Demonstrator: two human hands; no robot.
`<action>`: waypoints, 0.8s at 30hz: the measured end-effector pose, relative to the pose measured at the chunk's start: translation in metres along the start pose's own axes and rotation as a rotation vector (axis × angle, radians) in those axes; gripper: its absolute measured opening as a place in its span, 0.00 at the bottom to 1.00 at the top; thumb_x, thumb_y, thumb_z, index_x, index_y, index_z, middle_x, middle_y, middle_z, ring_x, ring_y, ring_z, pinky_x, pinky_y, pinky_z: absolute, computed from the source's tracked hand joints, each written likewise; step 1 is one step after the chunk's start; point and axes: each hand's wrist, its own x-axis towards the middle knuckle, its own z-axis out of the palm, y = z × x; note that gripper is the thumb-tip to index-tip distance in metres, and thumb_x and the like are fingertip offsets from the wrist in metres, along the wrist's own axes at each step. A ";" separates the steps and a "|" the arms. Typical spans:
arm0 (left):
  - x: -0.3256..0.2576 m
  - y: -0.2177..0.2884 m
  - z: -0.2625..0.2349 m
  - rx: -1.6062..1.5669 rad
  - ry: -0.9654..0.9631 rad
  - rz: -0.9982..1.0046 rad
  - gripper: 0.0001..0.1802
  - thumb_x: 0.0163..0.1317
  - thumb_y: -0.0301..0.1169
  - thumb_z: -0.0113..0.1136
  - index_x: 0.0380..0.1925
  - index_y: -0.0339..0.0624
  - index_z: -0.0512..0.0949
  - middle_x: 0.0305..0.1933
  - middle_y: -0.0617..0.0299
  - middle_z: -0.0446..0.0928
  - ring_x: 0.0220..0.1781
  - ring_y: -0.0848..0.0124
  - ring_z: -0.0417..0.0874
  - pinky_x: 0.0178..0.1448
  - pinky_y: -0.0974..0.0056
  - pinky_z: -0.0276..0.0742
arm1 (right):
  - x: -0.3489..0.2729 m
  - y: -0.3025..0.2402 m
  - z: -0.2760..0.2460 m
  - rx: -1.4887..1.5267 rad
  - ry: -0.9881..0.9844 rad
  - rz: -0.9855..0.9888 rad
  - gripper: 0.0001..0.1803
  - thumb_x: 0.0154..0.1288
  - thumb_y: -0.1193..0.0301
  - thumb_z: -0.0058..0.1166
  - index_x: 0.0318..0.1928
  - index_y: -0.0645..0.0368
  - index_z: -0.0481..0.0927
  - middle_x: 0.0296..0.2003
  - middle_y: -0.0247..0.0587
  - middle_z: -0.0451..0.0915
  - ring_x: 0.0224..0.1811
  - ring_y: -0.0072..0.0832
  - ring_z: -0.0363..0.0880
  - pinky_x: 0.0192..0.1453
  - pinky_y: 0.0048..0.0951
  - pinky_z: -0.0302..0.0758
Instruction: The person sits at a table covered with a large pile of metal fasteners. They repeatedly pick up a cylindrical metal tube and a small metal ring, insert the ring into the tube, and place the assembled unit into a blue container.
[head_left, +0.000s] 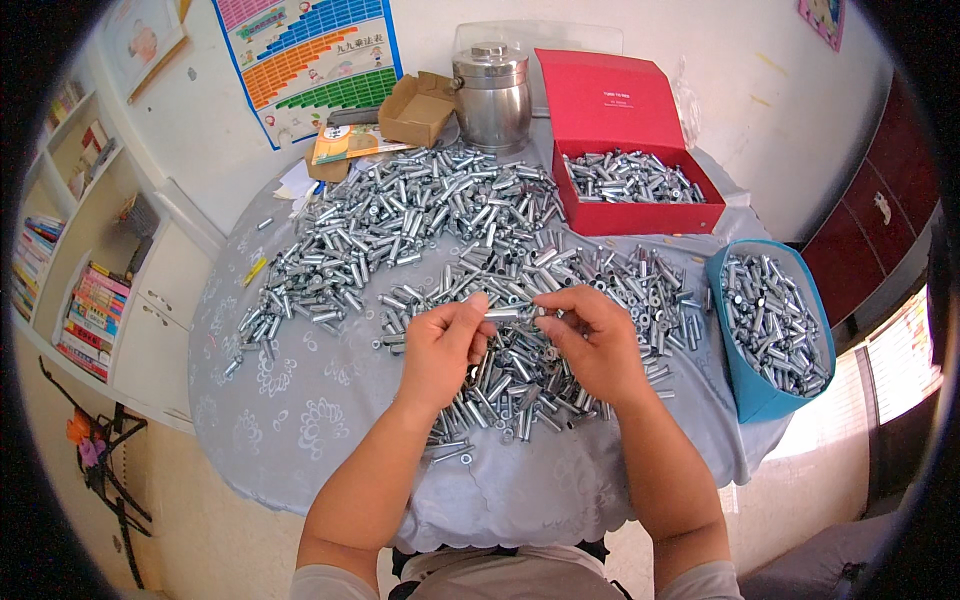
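Observation:
My left hand (441, 345) is closed in a pinch on the left end of a silvery sleeve anchor bolt (505, 314), which lies level between my hands. At its right end, the thumb and index finger of my right hand (598, 342) close on the tip. Whether a small nut or washer sits in that pinch is too small to tell. Beneath both hands spreads a loose pile of sleeve anchor bolts (520, 375), some with nuts and washers showing. Behind it, a larger heap of similar bolts (420, 205) covers the back of the table.
A red lidded box (640, 218) filled with bolts stands at the back right, lid raised. Nearer, at the right edge, is a blue fabric bin (770, 400) of bolts. A steel canister (491, 100) and a cardboard box (416, 110) stand behind. The grey tablecloth (300, 430) hangs over the edge.

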 end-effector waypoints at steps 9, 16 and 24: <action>0.007 -0.010 -0.005 -0.015 -0.030 0.115 0.12 0.68 0.37 0.61 0.34 0.38 0.81 0.25 0.68 0.77 0.21 0.84 0.70 0.22 0.77 0.62 | 0.003 0.000 0.001 -0.408 0.034 -0.100 0.14 0.61 0.73 0.62 0.48 0.58 0.83 0.34 0.45 0.81 0.31 0.41 0.81 0.37 0.35 0.77; 0.002 -0.006 0.000 -0.007 -0.101 0.102 0.09 0.66 0.30 0.62 0.41 0.36 0.81 0.30 0.68 0.80 0.27 0.84 0.73 0.30 0.77 0.68 | 0.000 0.003 0.006 -0.121 -0.022 -0.078 0.14 0.64 0.73 0.59 0.50 0.61 0.82 0.32 0.49 0.82 0.33 0.43 0.81 0.38 0.35 0.76; 0.000 -0.005 0.002 0.001 -0.135 0.117 0.07 0.63 0.25 0.63 0.41 0.37 0.81 0.30 0.65 0.82 0.22 0.84 0.72 0.22 0.78 0.63 | -0.002 -0.014 0.006 0.010 -0.039 0.114 0.14 0.62 0.74 0.62 0.49 0.60 0.83 0.35 0.47 0.82 0.32 0.38 0.81 0.37 0.33 0.76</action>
